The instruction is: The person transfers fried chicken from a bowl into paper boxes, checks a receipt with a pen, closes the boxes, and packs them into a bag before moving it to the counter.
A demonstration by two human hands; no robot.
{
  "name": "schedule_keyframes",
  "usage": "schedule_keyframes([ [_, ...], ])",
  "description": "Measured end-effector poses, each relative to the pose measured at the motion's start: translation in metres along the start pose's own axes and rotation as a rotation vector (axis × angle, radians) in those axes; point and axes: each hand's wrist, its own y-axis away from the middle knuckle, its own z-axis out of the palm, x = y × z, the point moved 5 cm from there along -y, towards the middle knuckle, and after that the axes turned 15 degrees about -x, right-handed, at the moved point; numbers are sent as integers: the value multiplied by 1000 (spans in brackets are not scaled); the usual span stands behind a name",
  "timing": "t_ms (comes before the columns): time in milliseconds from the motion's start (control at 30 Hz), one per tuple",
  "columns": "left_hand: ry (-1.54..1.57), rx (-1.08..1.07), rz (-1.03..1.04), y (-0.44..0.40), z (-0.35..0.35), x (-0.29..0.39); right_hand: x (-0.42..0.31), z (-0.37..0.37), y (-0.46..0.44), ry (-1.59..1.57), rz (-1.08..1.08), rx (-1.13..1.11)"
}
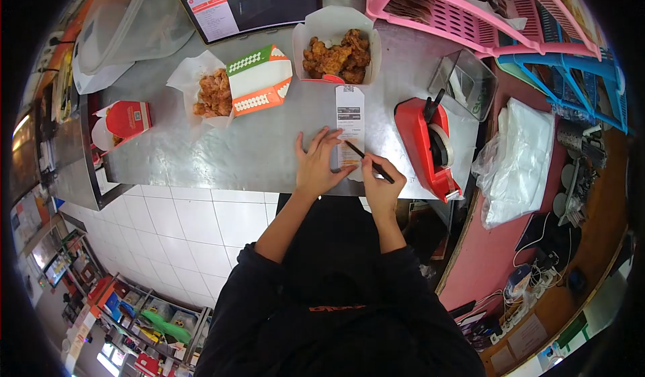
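- While the metal counter (262,142) stretches before me, a red tape dispenser (411,135) sits on it to my right.
- Straight ahead, an open box (336,19) holds fried chicken (339,58).
- My left hand (317,165) lies loosely spread, thumb and fingertips on the receipt (350,118); my right hand (384,185) is closed around a black pen (381,171).
- That receipt lies flat, just on my side of the box.
- The pen points at its print.
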Motion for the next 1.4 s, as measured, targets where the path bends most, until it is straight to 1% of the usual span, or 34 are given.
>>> schedule_keyframes([
  [100, -7, -13, -3, 1, 2, -1, 1, 7, 3, 27, -66, -48],
  [133, -11, -21, -8, 0, 2, -2, 4, 3, 5, 23, -16, -25],
  [167, -11, -19, -10, 1, 1, -2, 4, -3, 6, 29, -21, 42],
  [267, 6, -22, -9, 0, 0, 1, 7, -11, 5, 110, -29, 83],
  [333, -3, -16, -5, 0, -2, 1, 0, -5, 2, 115, -58, -35],
  [367, -3, -15, -6, 0, -1, 1, 1, -5, 3, 115, -59, -35],
  [433, 9, -15, -10, 1, 0, -1, 7, -9, 6, -37, 1, 35],
  [567, -26, -12, -30, 1, 1, -2, 16, -15, 9, -94, 46, 14],
  [633, -26, -37, -24, 2, 3, -3, 25, -20, 8, -20, -30, 11],
  [667, -24, -34, -15, 3, 4, -4, 30, -23, 9, -2, -24, 11],
  [700, -32, -26, -13, 5, 4, -5, 18, -21, 8, -82, -19, 19],
  [733, -35, -47, -21, 5, 1, -3, 31, -23, 7, -2, -95, 8],
  [767, -35, -68, -21, 6, -2, -3, 21, -20, 7, -146, -61, -29],
  [800, -76, -46, -48, 8, -9, -4, 17, -18, 3, -120, -44, -32],
  [900, -25, -36, 5, 4, -6, 2, 17, -23, 1, -132, 12, -24],
  [967, -59, -77, -9, 6, -1, -1, 14, -26, 0, -103, -94, 8],
  [1033, -29, -44, -22, 6, 4, -5, 22, -31, -1, -78, -154, -1],
  [1167, -10, -27, -6, 3, -1, -1, 12, -21, 0, -122, 25, -42],
  [1300, 0, -35, -19, 4, -4, 0, 8, -12, 3, -154, 45, -49],
  [1400, 2, -44, -15, 2, -5, 1, 9, -9, 4, -79, 75, -53],
])
